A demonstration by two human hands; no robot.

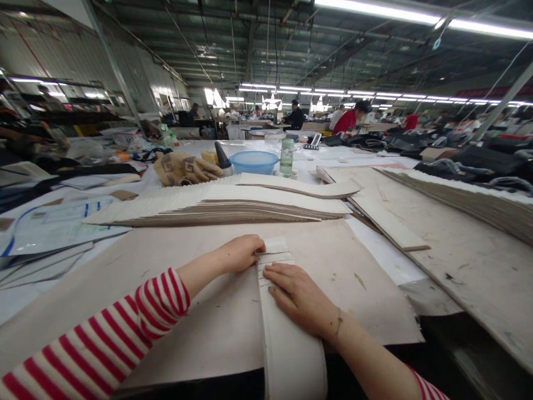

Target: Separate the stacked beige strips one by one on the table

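Long off-white strips (287,355) lie in front of me, overlapping at their far ends like steps, with the near end hanging over the board's edge. My left hand (245,253) pinches the left edge of a strip close to the far end. My right hand (293,291) rests flat on the strips just nearer to me, fingers stretched out. Beyond both hands lies a fanned stack of similar strips (225,208), white on top with brownish edges. A loose strip (300,184) lies over that stack.
Under my hands is a pale board (208,333). A blue basin (254,161), a green bottle (286,158), a dark cone (222,158) and a patterned tan cloth (183,168) stand behind the stack. More strips (470,200) lie on the right board. Several people work farther back.
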